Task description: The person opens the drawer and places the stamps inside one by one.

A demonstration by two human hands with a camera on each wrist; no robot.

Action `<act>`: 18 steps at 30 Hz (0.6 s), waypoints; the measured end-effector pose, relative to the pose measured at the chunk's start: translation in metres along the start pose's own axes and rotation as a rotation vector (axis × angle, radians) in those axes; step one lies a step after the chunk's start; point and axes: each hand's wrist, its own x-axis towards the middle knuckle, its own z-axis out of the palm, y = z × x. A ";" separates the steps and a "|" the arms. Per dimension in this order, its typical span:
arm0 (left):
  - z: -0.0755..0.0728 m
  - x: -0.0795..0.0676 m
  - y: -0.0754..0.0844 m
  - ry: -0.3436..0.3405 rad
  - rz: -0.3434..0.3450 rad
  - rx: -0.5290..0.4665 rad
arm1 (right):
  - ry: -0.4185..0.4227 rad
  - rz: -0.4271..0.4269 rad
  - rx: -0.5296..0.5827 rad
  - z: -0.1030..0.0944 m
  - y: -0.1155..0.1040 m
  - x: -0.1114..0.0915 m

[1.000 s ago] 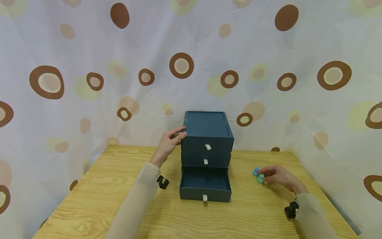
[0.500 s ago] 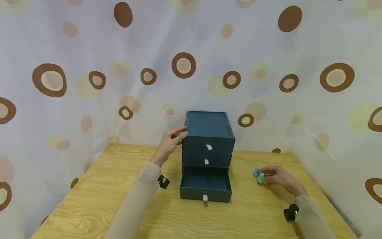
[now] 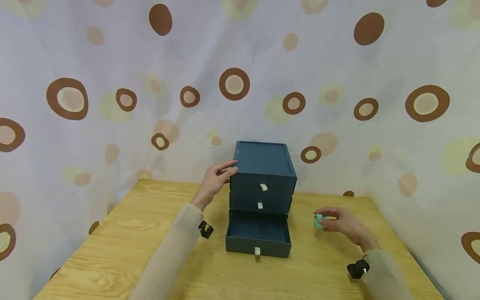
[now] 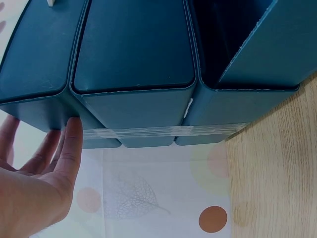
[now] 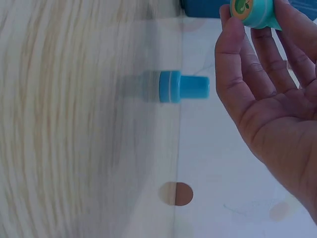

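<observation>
In the head view a dark blue drawer unit (image 3: pixel 262 160) stands on the table, its bottom drawer (image 3: pixel 258 229) pulled out with a bare floor inside. My left hand (image 3: pixel 213 182) rests its fingertips against the unit's left side near the top, fingers fairly straight. At the right, my right hand (image 3: pixel 345 225) pinches a green toy stamp (image 5: pixel 256 14) between thumb and fingers, off the table. The stamp's round face with a fruit picture shows in the right wrist view. A blue toy stamp (image 5: pixel 185 87) stands upright on the table below, mostly hidden behind the fingers in the head view.
The wooden table (image 3: pixel 142 233) reaches back to a patterned curtain (image 3: pixel 180 54). The upper two drawers are closed, with small white pull tabs (image 3: pixel 264 187). Clear tape (image 4: pixel 148 132) runs along the unit's side.
My right hand has lifted the green stamp and carried it left, past the blue stamp, toward the drawer unit. The left hand stays against the unit. The head view shifts slightly.
</observation>
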 end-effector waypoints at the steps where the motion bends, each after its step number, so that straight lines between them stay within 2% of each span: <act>1: 0.000 0.000 0.000 0.001 0.000 0.001 | 0.001 -0.003 -0.002 0.002 -0.001 0.001; 10: 0.006 -0.011 -0.004 0.030 -0.009 -0.002 | 0.015 -0.052 0.014 0.023 -0.010 0.010; 14: 0.003 -0.009 -0.004 0.035 -0.005 -0.008 | 0.010 -0.054 0.022 0.033 -0.019 0.017; 18: 0.002 -0.006 0.001 0.022 0.000 -0.012 | 0.040 -0.078 0.034 0.040 -0.030 0.023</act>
